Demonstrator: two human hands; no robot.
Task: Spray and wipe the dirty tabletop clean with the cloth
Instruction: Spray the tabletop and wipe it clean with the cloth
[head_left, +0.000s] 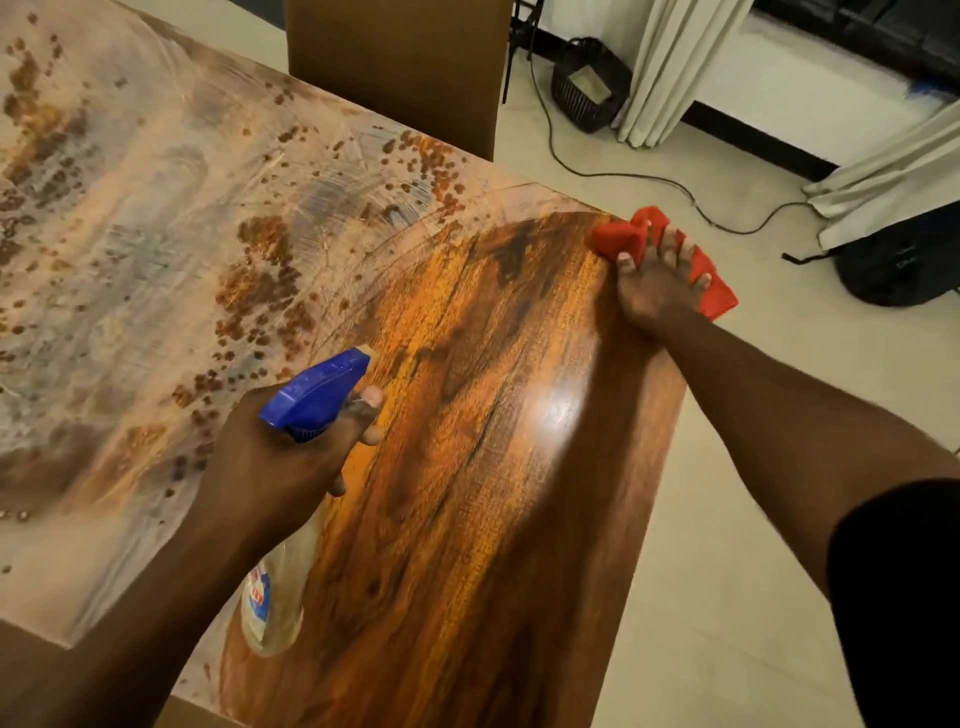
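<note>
The wooden tabletop (467, 415) shows glossy brown grain on its right part, while its left part is coated in a whitish film with brown speckles (260, 280). My left hand (280, 457) grips a spray bottle (311, 395) with a blue trigger head and a clear body, held over the table with the nozzle aimed up and right. My right hand (654, 291) presses a red cloth (717, 291) flat at the table's far right corner, fingers spread over it.
A brown chair back (395, 67) stands against the table's far edge. On the tiled floor to the right lie a black cable (675, 182), a dark basket (587, 85) and a black bag (898, 265), near pale curtains (670, 67).
</note>
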